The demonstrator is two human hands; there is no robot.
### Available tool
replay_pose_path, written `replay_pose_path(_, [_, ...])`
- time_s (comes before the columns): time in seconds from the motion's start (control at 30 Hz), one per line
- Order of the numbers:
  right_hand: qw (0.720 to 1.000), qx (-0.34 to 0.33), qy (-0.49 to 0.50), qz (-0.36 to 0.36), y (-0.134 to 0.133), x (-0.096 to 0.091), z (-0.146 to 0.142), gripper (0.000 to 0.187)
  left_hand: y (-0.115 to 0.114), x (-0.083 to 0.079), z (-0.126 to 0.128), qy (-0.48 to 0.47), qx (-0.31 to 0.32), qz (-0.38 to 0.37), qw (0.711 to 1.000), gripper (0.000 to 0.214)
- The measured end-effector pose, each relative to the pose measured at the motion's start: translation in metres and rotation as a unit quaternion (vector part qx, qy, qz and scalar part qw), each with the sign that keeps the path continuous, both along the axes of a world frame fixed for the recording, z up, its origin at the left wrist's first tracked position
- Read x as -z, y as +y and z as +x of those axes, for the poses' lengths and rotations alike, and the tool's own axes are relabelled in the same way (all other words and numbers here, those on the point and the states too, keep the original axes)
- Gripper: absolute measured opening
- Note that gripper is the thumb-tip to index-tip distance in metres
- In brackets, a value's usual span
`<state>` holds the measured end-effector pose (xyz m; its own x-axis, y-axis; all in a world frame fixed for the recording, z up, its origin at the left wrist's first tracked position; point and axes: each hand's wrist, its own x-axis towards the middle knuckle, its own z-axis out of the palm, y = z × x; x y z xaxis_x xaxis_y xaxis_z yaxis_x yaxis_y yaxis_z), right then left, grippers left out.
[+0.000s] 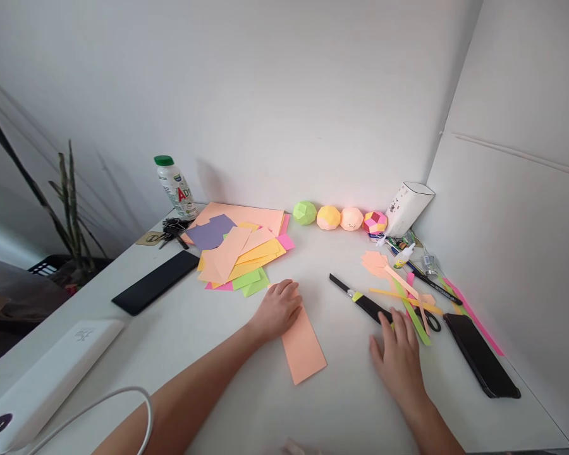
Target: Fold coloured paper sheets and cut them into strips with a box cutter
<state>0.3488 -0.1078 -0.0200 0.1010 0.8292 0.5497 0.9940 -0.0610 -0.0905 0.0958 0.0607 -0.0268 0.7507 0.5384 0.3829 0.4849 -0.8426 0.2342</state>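
A peach paper strip (306, 351) lies at a slant on the white table, its upper end covered by my left hand (279, 309). The fingers of that hand are bent and closed on the paper. To the right is a black utility knife (367, 305) with yellow-green parts and its dark blade pointing up-left. My right hand (401, 354) is over the knife's handle end, fingers apart, fingertips at or just above it. Whether they touch the handle I cannot tell. Black scissors (434, 321) show partly beside that hand, among green, pink and orange paper strips (415, 309).
Coloured paper sheets (260, 253) are piled at back left, near keys (174, 227), a bottle (175, 188) and a black slab (156, 282). Several faceted paper balls (329, 217) line the wall. A phone (481, 355) lies right; a white corded device (52, 379) stands front left.
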Motion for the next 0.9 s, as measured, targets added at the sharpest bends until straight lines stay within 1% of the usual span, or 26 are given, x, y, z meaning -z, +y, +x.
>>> replay_pose_path(0.03, [1.0,0.024,-0.01,-0.004,0.002,0.003,0.008,0.04,-0.001,-0.002,0.001,0.0,0.015,0.004,1.0,0.021])
replay_pose_path(0.1, [0.999,0.033,-0.014,-0.026,0.004,0.007,0.019,0.043,-0.005,-0.005,0.004,0.001,0.047,0.006,0.999,0.025])
replay_pose_path(0.2, [0.998,0.017,0.038,-0.053,0.006,0.009,0.028,0.04,-0.013,-0.007,0.007,0.003,0.076,0.003,0.997,0.021])
replay_pose_path(0.3, [0.994,-0.008,0.09,-0.063,0.006,0.007,0.033,0.036,-0.017,-0.008,0.007,-0.001,0.077,-0.001,0.997,0.016])
replay_pose_path(0.4, [0.99,-0.026,0.118,-0.071,-0.004,0.002,0.045,0.035,-0.017,-0.009,0.006,-0.005,0.073,-0.004,0.997,0.018])
replay_pose_path(0.47, [0.982,-0.035,0.16,-0.091,-0.021,-0.005,0.057,0.036,-0.016,-0.009,0.005,-0.007,0.072,-0.005,0.997,0.02])
replay_pose_path(0.5, [0.967,-0.046,0.221,-0.119,-0.031,-0.009,0.064,0.037,-0.015,-0.009,0.004,-0.008,0.072,-0.006,0.997,0.02])
replay_pose_path(0.57, [0.927,-0.061,0.323,-0.181,-0.055,-0.018,0.074,0.043,-0.014,-0.009,0.004,-0.009,0.072,-0.007,0.997,0.02])
replay_pose_path(0.63, [0.892,-0.086,0.371,-0.242,-0.076,-0.026,0.079,0.044,-0.014,-0.008,0.004,-0.011,0.07,-0.008,0.997,0.021])
replay_pose_path(0.7, [0.867,-0.096,0.389,-0.298,-0.09,-0.033,0.077,0.043,-0.013,-0.007,0.004,-0.011,0.068,-0.009,0.998,0.021])
replay_pose_path(0.73, [0.858,-0.099,0.391,-0.319,-0.094,-0.036,0.074,0.042,-0.013,-0.006,0.004,-0.011,0.068,-0.01,0.998,0.021])
replay_pose_path(0.8, [0.849,-0.099,0.391,-0.342,-0.097,-0.04,0.067,0.043,-0.013,-0.006,0.004,-0.009,0.067,-0.01,0.998,0.021])
replay_pose_path(0.9, [0.849,-0.095,0.384,-0.351,-0.093,-0.043,0.06,0.045,-0.013,-0.006,0.004,-0.004,0.066,-0.009,0.998,0.02])
